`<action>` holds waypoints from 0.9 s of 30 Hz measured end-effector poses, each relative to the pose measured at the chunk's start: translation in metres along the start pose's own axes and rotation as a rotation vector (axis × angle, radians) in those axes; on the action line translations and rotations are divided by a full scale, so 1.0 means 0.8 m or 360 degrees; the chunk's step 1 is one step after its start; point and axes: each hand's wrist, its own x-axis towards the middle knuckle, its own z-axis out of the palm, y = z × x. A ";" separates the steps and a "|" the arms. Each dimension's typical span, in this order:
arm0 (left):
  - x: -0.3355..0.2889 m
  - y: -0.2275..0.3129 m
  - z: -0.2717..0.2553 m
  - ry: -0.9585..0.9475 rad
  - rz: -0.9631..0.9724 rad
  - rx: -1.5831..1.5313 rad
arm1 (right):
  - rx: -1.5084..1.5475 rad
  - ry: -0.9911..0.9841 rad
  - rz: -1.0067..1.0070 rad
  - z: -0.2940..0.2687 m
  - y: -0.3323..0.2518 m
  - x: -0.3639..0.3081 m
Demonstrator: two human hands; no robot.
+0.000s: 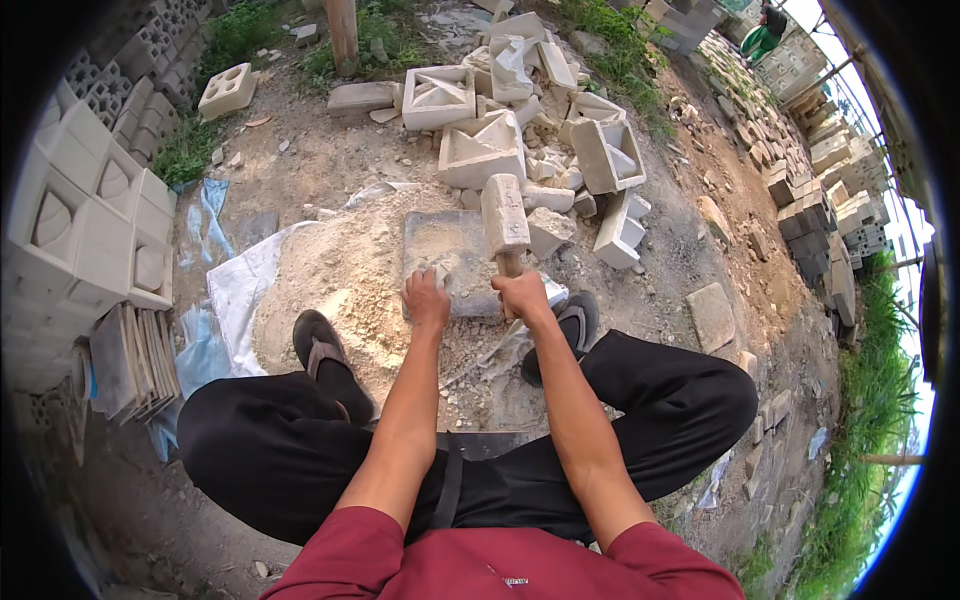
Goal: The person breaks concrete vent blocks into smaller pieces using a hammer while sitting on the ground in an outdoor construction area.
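My right hand [522, 296] is closed round the short handle of a mallet [504, 215]. Its blocky, dust-coated head is raised above the far right part of a grey slab [462, 236]. On the slab's near left side, my left hand [427, 299] has its fingers curled down on a small pale chunk of rubble [443, 271], which they partly hide. Crumbs and dust coat the slab. To the left, a heap of crushed pale rubble [330, 275] spreads over a white sheet [243, 300].
Broken hollow blocks [482, 150] are piled just beyond the slab. Stacked pale blocks [100, 190] stand on the left, beside leaning thin boards [140, 355]. A wooden post [343, 38] rises at the back. My sandalled feet [330, 360] flank the work area. A flat stone [711, 316] lies right.
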 end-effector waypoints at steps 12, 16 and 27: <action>0.000 -0.004 -0.006 -0.0015 -0.0077 0.0080 | 0.0002 -0.0106 0.0231 0.004 0.015 0.022; -0.005 0.003 -0.005 -0.0086 -0.0098 0.0039 | -0.0152 0.0172 -0.0093 0.016 0.026 0.017; -0.006 0.000 -0.013 0.0003 -0.0129 0.0002 | 0.0151 -0.0157 0.0294 0.019 0.001 0.028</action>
